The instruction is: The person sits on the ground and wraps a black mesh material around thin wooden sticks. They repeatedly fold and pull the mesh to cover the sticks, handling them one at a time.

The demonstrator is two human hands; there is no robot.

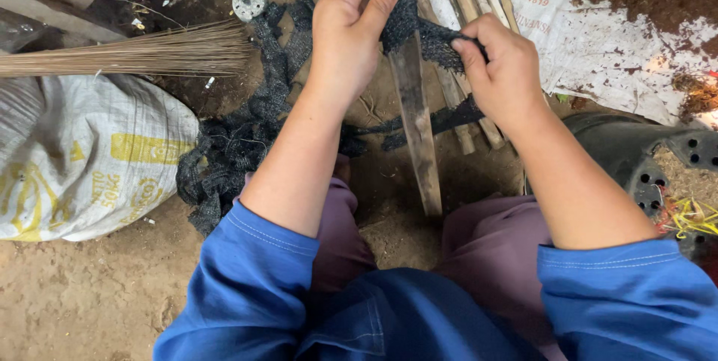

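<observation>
My left hand (350, 28) grips a flat wooden stick (419, 136) where a strip of black netting (400, 2) is wound around its upper part, thumb pressed on the net. My right hand (502, 69) is closed on the loose end of that black netting strip (441, 43) just right of the stick, pulling it sideways. The stick's lower end rests on the dirt between my knees. More black netting (224, 159) lies heaped on the ground to the left and trails up past my left wrist.
A white woven sack (75, 159) lies at left, with a broom of thin sticks (149, 53) above it. Several bamboo slats (467, 2) lie behind the hands. A white printed sheet with brown soil (636, 24) is at top right; a black perforated plastic tray (643, 159) sits at right.
</observation>
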